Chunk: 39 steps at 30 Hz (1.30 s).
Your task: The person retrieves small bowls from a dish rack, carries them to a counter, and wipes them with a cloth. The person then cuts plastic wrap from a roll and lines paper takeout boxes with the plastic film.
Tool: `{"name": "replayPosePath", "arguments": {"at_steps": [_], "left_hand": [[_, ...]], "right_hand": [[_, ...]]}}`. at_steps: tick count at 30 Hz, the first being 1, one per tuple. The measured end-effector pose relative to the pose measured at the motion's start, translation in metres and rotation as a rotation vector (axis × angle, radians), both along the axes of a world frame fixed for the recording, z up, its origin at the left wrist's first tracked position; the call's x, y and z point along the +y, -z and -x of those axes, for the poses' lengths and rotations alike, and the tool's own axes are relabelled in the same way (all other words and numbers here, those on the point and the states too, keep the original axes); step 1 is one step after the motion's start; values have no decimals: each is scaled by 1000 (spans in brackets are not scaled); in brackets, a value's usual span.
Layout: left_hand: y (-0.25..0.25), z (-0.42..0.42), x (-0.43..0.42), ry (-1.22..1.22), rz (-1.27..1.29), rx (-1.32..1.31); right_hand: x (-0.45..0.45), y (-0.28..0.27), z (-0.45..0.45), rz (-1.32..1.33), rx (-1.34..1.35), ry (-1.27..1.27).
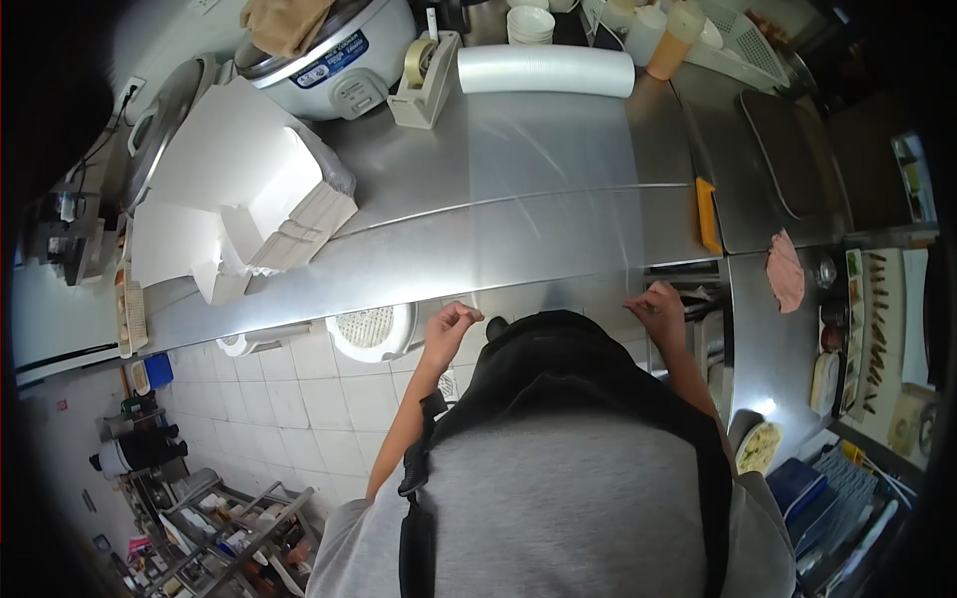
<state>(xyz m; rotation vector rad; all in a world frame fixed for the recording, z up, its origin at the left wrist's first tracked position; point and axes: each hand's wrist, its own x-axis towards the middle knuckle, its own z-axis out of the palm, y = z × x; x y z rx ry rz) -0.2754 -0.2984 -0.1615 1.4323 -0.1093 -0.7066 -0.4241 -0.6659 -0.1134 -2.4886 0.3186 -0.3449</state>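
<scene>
A wide roll of clear plastic film (545, 72) lies at the back of the steel counter. From it a sheet of film (548, 189) runs toward me over the counter and past its front edge. My left hand (455, 327) is closed in a pinch at the sheet's near left corner. At the near right corner my right hand (659, 307) pinches the film in the same way. Between the hands the sheet is spread out, and its near edge is hard to make out against my dark apron (558, 349).
Folded white paper boxes (249, 189) are stacked on the left, beside a rice cooker (339, 65) and a tape dispenser (425, 82). A yellow-handled tool (708, 216) and pink cloth (786, 271) lie right. Below the counter edge is a white perforated stool (372, 332).
</scene>
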Motion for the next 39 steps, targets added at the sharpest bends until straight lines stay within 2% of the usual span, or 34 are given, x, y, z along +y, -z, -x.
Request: {"name": "replayPosePath", "arguments": {"at_steps": [5, 8, 14, 15, 17, 20, 24, 27, 30, 32, 33, 34, 35, 36, 37, 39], "left_hand": [[43, 1, 4, -19, -6, -15], [59, -6, -7, -90, -58, 15], [70, -13, -25, -154, -180, 39], [72, -13, -26, -172, -133, 29], [73, -12, -25, -186, -200, 14], [83, -13, -27, -179, -230, -22], [93, -12, -32, -230, -244, -19], [90, -15, -34, -354, -344, 96], [56, -31, -8, 163, -590, -2], [-3, -42, -1, 724, -1076, -303], [-34, -57, -7, 769, -1106, -82], [-53, -78, -12, 810, -1127, 140], [-58, -97, -3, 627, -915, 245], [-101, -114, -25, 538, -875, 110], [-115, -131, -37, 411, -816, -35], [-118, -171, -68, 204, -787, -254]], "right_hand": [[2, 24, 2, 160, 0, -37], [7, 30, -5, 129, -14, 21], [1, 77, -24, -172, -85, 290], [-1, 83, -28, -190, -32, 313], [-4, 97, -25, -227, 79, 360], [-15, 116, -26, -325, 109, 395], [-34, 119, -36, -494, 6, 238], [-55, 117, -37, -502, 183, 65], [-78, 79, -31, -480, 510, -171], [-114, 20, -38, -578, 794, -347], [-129, -24, -45, -701, 952, -341], [-147, -52, -54, -747, 953, -238], [-167, -66, -64, -789, 950, -134], [-186, -64, -74, -644, 803, 16], [-199, -61, -84, -498, 649, 160], [-203, -55, -94, -86, 502, 234]]}}
